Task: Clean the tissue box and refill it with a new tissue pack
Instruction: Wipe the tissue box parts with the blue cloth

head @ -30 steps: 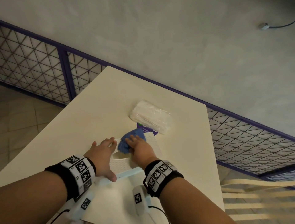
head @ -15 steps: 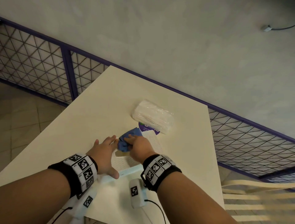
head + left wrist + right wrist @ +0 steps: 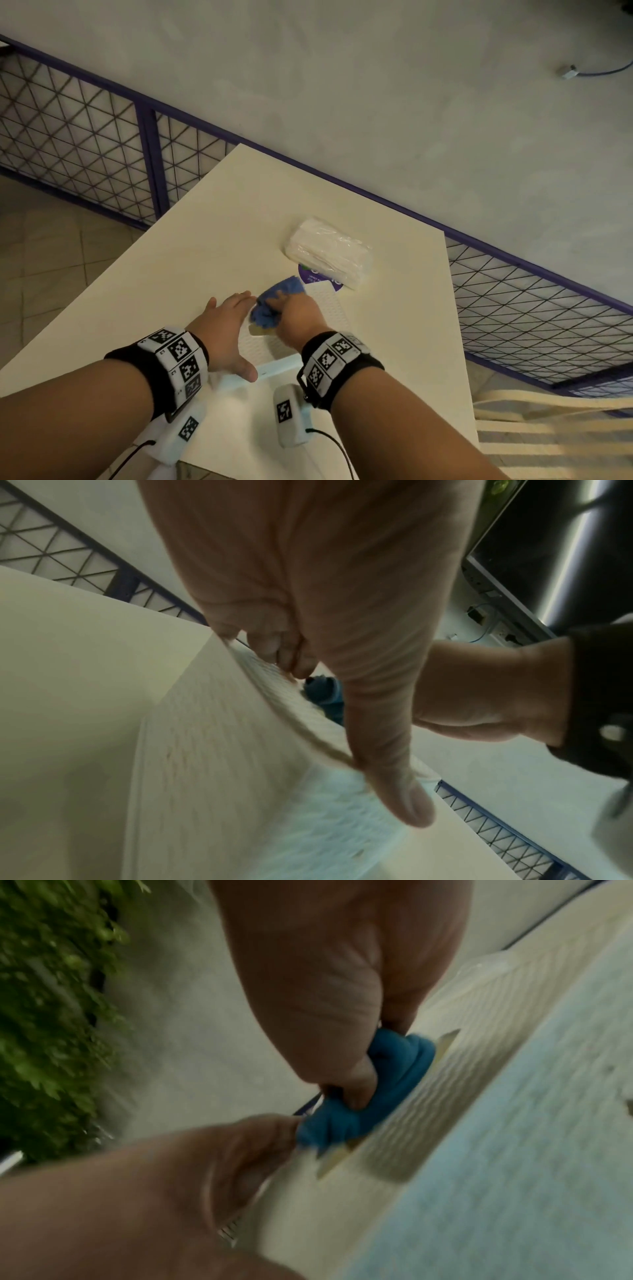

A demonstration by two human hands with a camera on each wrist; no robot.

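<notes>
Cream table [image 3: 191,260]. Right hand [image 3: 297,317] clenched round blue cloth [image 3: 270,305], shifted nearer along tissue box [image 3: 330,308] top since earlier frame. Left hand [image 3: 224,329] splayed, bracing box side. Tissue pack [image 3: 329,255] unmoved, just beyond box.

Cream table [image 3: 191,260] — tissue box [image 3: 329,308] flat on it, wrapped tissue pack [image 3: 329,251] just beyond

Purple label [image 3: 320,275]: print too small to read
</notes>
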